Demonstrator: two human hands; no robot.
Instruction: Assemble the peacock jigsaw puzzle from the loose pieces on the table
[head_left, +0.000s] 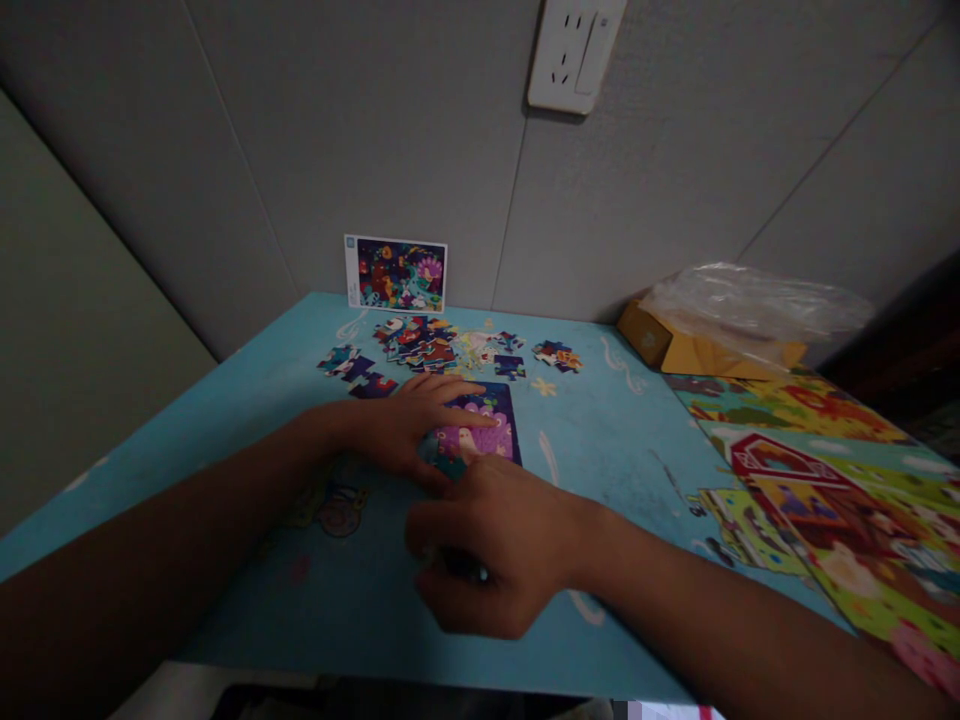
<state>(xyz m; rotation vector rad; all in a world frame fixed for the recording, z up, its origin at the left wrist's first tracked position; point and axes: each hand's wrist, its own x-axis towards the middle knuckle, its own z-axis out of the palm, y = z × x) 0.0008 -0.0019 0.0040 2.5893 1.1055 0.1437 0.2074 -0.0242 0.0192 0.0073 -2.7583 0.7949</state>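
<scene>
A partly joined jigsaw puzzle (501, 436), dark blue with a pink-purple sea creature, lies on the blue table in front of me. My left hand (409, 425) rests flat across its left part, fingers spread, hiding some of it. At the near edge of the puzzle is my right hand (502, 550), its fingers curled. Something dark with a small bright spot shows inside that curl, too shadowed to name. Loose puzzle pieces (416, 343) lie in a pile beyond my left hand. A single dark piece (510, 367) sits just past the puzzle's far edge.
A picture card (401, 275) of the sea scene leans on the wall. More pieces (557, 355) lie to its right. An orange-yellow box (651, 338) with a clear plastic bag (750, 300) stands at the back right. A farm-scene puzzle (832, 500) covers the right side.
</scene>
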